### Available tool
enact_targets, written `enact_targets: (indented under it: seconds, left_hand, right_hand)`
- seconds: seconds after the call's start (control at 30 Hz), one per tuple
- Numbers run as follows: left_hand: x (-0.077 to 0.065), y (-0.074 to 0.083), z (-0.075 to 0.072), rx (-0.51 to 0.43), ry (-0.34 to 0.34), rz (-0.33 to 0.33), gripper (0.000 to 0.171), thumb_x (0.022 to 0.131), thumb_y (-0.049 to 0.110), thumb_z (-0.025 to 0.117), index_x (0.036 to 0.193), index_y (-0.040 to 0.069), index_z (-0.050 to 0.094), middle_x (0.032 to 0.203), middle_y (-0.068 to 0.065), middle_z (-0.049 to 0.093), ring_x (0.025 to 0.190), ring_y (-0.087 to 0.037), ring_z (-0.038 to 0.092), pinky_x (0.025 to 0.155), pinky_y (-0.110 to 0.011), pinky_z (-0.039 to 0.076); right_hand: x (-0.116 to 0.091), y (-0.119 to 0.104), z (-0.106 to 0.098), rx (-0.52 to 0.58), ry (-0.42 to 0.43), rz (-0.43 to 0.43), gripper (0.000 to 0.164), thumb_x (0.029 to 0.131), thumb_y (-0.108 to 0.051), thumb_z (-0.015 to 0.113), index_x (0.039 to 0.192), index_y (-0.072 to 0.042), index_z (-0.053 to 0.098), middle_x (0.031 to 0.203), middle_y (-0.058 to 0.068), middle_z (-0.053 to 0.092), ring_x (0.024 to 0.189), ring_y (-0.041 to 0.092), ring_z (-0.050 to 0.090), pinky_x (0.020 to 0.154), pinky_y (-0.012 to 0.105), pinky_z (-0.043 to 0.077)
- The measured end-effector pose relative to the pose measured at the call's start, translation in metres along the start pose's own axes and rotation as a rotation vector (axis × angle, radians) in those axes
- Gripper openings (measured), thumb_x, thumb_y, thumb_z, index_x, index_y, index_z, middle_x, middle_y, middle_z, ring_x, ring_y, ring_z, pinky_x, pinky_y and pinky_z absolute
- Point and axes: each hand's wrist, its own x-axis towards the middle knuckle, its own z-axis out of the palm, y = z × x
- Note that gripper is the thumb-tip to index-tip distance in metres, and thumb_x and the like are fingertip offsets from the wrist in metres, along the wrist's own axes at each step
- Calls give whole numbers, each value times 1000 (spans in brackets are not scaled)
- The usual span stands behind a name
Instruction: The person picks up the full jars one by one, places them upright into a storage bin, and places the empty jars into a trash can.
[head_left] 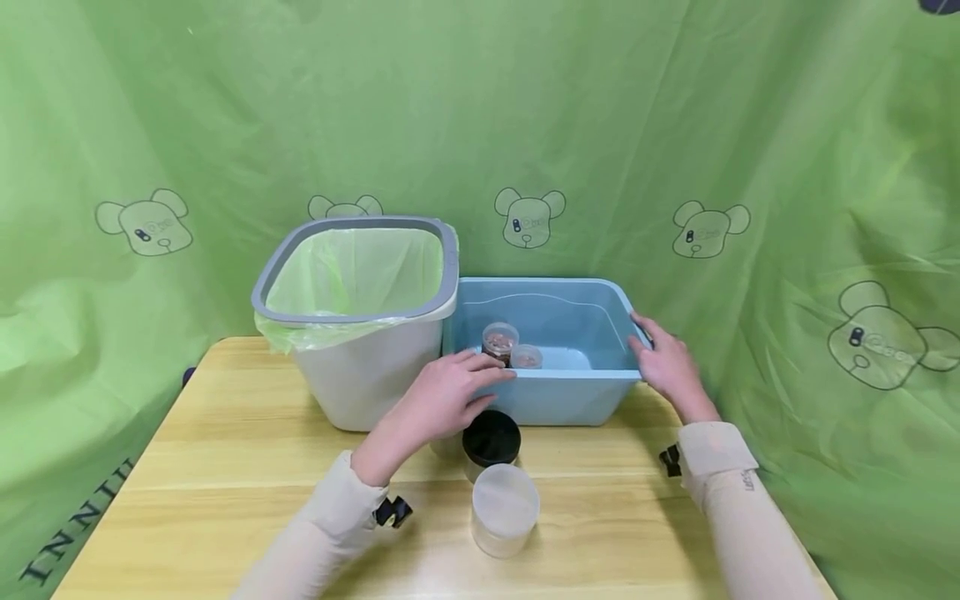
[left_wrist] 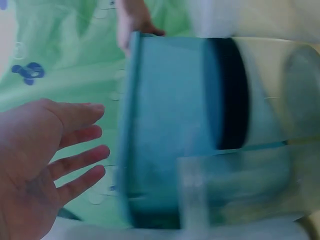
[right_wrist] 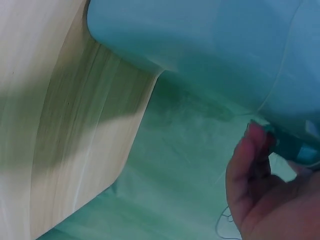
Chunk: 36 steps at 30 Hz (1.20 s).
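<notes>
My right hand (head_left: 667, 367) grips the right rim of a light blue plastic basin (head_left: 577, 398); in the right wrist view its fingers (right_wrist: 242, 167) curl at the rim. My left hand (head_left: 448, 393) is at the basin's front left, fingers extended and holding nothing. In the left wrist view that hand (left_wrist: 42, 160) is apart from the basin wall (left_wrist: 165, 100). Inside the basin sit two small clear jars, one jar (head_left: 498, 337) with dark reddish contents and a lower jar (head_left: 527, 358) beside it. Below my left hand stands a black-lidded jar (head_left: 492, 438), with a frosted-lidded clear jar (head_left: 505, 510) nearer me.
A white trash bin (head_left: 360, 375) with a grey rim and a green liner stands against the basin's left side. Part of another clear container (head_left: 447, 447) shows below the left hand. The wooden table (head_left: 225, 467) ends at a green curtain (head_left: 480, 108).
</notes>
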Motion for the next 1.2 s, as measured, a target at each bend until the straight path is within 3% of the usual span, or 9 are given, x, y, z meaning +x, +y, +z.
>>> enact_targets:
  seconds: [0.1, 0.2, 0.3, 0.4, 0.5, 0.6, 0.83, 1.0, 1.2]
  left_hand:
    - [-5, 0, -21, -29, 90, 54, 40, 92, 17, 79, 131, 19, 72, 125, 3, 72, 108, -17, 68, 89, -32, 58]
    - [-12, -3, -47, -33, 209, 115, 41, 89, 14, 81, 130, 16, 73, 124, 0, 73, 106, -18, 69, 90, -32, 58]
    - [-20, -8, -74, -23, 323, 141, 42, 87, 11, 81, 129, 14, 73, 125, -5, 74, 109, -21, 71, 95, -35, 59]
    - [-30, -22, -97, -20, 420, 98, 44, 85, 9, 81, 128, 14, 73, 126, -9, 73, 111, -27, 71, 97, -42, 57]
    - [-45, -45, -115, -4, 477, -14, 47, 84, 13, 83, 130, 14, 72, 127, -10, 73, 112, -30, 69, 99, -47, 55]
    - [-64, -71, -127, 22, 494, -173, 50, 84, 21, 84, 132, 16, 71, 130, -10, 72, 117, -33, 66, 102, -53, 50]
    - [-103, -113, -132, -76, 503, -488, 50, 86, 28, 81, 134, 18, 70, 139, -13, 65, 127, -39, 54, 107, -63, 36]
    - [-116, -121, -122, -179, 538, -559, 43, 90, 29, 78, 130, 15, 72, 138, -14, 65, 128, -36, 53, 107, -64, 36]
    - [-119, -124, -110, -232, 587, -559, 38, 91, 24, 76, 128, 15, 73, 134, -14, 68, 129, -33, 52, 110, -63, 35]
  right_hand:
    - [-5, -4, -2, -75, 100, 23, 61, 109, -49, 28, 166, -29, 21, 150, 35, 47, 123, 60, 52, 83, 68, 47]
    - [-13, -10, -5, -111, 257, 13, 60, 109, -48, 33, 165, -30, 24, 139, 34, 52, 119, 54, 50, 83, 65, 46]
    - [-26, -19, -6, -66, 392, -85, 60, 107, -39, 47, 163, -27, 32, 129, 30, 54, 121, 48, 45, 89, 67, 43]
    - [-44, -36, -4, 55, 431, -246, 61, 102, -28, 61, 160, -23, 41, 125, 26, 56, 120, 44, 44, 93, 63, 40]
    - [-69, -58, 4, 158, 344, -386, 65, 98, -19, 68, 159, -21, 43, 125, 22, 58, 116, 38, 48, 92, 56, 43]
    - [-98, -75, 14, 236, 177, -466, 71, 96, -17, 71, 160, -21, 40, 132, 19, 56, 119, 35, 51, 97, 57, 46]
    - [-147, -94, 48, 218, -157, -569, 83, 91, -35, 78, 162, -29, 36, 153, 11, 45, 133, 40, 54, 101, 71, 47]
    - [-159, -94, 69, 186, -306, -630, 88, 84, -48, 83, 159, -37, 38, 158, -1, 43, 140, 30, 50, 107, 62, 47]
    - [-165, -94, 83, 133, -394, -691, 97, 74, -51, 90, 157, -37, 42, 155, -11, 45, 141, 19, 48, 108, 51, 50]
